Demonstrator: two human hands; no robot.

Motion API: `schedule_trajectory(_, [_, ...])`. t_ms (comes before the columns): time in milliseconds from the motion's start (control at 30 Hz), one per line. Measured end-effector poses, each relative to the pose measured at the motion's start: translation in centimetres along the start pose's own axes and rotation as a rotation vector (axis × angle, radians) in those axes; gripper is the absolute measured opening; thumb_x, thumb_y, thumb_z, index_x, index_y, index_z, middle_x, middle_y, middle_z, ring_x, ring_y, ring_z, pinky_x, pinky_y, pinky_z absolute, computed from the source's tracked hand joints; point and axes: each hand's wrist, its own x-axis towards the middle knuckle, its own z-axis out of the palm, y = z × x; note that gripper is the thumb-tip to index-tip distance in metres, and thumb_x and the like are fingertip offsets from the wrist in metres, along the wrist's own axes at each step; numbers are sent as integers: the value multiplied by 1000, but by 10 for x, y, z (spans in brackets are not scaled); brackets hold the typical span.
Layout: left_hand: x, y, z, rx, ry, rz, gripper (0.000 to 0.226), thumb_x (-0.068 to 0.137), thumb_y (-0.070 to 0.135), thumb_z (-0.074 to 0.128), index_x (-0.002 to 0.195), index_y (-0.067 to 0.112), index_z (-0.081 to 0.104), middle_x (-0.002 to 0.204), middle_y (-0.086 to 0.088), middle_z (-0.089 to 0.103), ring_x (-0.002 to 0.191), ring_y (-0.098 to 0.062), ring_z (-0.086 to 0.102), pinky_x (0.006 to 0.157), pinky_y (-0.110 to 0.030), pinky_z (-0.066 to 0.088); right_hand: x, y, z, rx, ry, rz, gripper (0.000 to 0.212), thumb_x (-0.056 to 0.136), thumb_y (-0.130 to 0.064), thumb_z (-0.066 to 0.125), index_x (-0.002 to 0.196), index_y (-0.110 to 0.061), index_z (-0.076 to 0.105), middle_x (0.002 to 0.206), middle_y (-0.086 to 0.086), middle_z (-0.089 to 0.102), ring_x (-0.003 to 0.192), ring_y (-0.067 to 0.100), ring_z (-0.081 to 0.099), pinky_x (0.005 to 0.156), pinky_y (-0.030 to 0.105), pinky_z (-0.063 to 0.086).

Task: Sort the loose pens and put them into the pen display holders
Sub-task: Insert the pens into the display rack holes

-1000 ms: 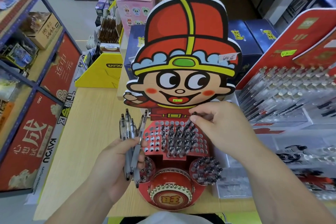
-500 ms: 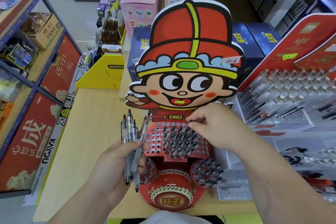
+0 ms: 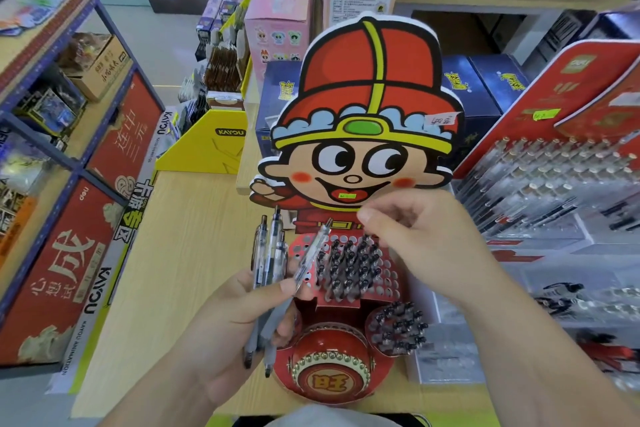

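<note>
A red cartoon-figure pen display holder stands on the wooden counter in front of me. Its perforated upper panel holds several dark-capped pens, and a lower right cup holds more. My left hand grips a bunch of clear-barrelled pens, one of them tilted right across the panel. My right hand hovers just above the panel's top right with fingers loosely curled and nothing in it.
A clear acrylic pen rack with a red backboard fills the right side. A yellow card box stands at the back left of the counter. Blue boxes sit behind the figure. Metal shelving lines the left.
My right hand has let go of the pen it was pushing into the panel and lifted away to the upper right. One pen in my left hand has tilted further right.
</note>
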Motion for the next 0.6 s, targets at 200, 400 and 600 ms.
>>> schedule_trajectory(200, [0, 3, 12, 190, -58, 66, 37, 58, 36, 90, 91, 21, 80, 86, -21, 64, 50, -17, 49, 47, -26, 38, -14, -9, 15, 242, -120, 82, 13, 86, -36, 76, 82, -23, 76, 70, -4, 74, 61, 6, 68, 51, 12, 43])
schedule_trajectory(400, [3, 2, 16, 208, -40, 104, 29, 80, 40, 84, 96, 16, 78, 72, -7, 70, 50, -15, 51, 42, -26, 40, -17, -6, 12, 523, -54, 131, 6, 88, -17, 76, 83, -17, 78, 76, 9, 75, 67, 17, 72, 50, 22, 50])
schedule_trajectory(600, [11, -6, 4, 126, 100, 93, 33, 90, 41, 64, 107, 15, 76, 91, -15, 69, 57, -21, 48, 45, -30, 37, -5, 3, -18, 529, 259, -7, 11, 88, -14, 74, 89, -24, 79, 80, 4, 76, 72, 18, 73, 55, 19, 52])
